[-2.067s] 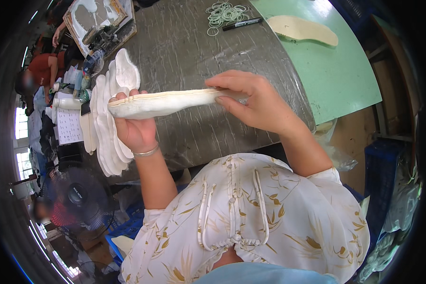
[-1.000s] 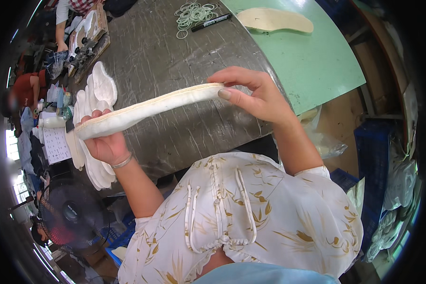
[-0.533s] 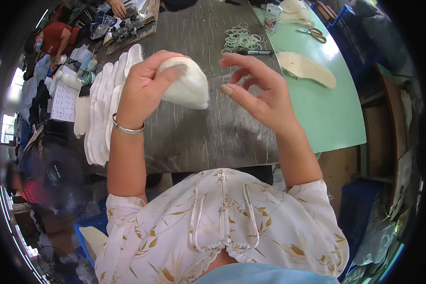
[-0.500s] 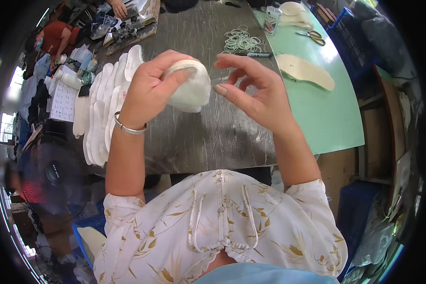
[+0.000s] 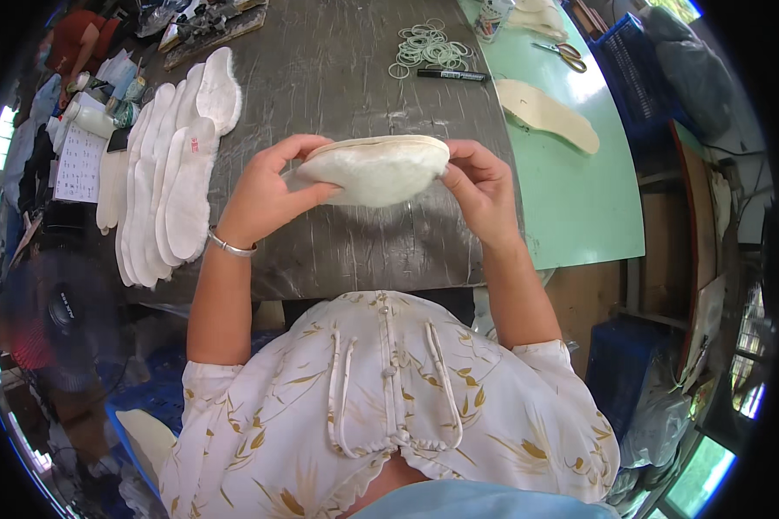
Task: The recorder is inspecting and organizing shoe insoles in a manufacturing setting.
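Between my two hands, above the dark table (image 5: 337,259), is a fluffy white insole (image 5: 381,180) with a cream edge along its top. It may be more than one layer; I cannot tell. My left hand (image 5: 277,186) pinches its left end, thumb in front and fingers behind. At the other end my right hand (image 5: 485,186) grips it with the thumb and bent fingers. To the left of my left hand lie several white fleece insoles (image 5: 186,186), overlapping in a row. One bears a small red mark.
Pale green rubber bands (image 5: 430,48) lie heaped at the far side, beside a black marker (image 5: 452,75). On the green board (image 5: 593,208) at right are a cream insole piece (image 5: 550,117) and scissors (image 5: 563,56). A written sheet (image 5: 81,154) and a fan (image 5: 56,320) are at left.
My right hand, which was apart with fingers spread, has closed on the insole's right end. The insole has turned from end-on to lying lengthwise between both hands.
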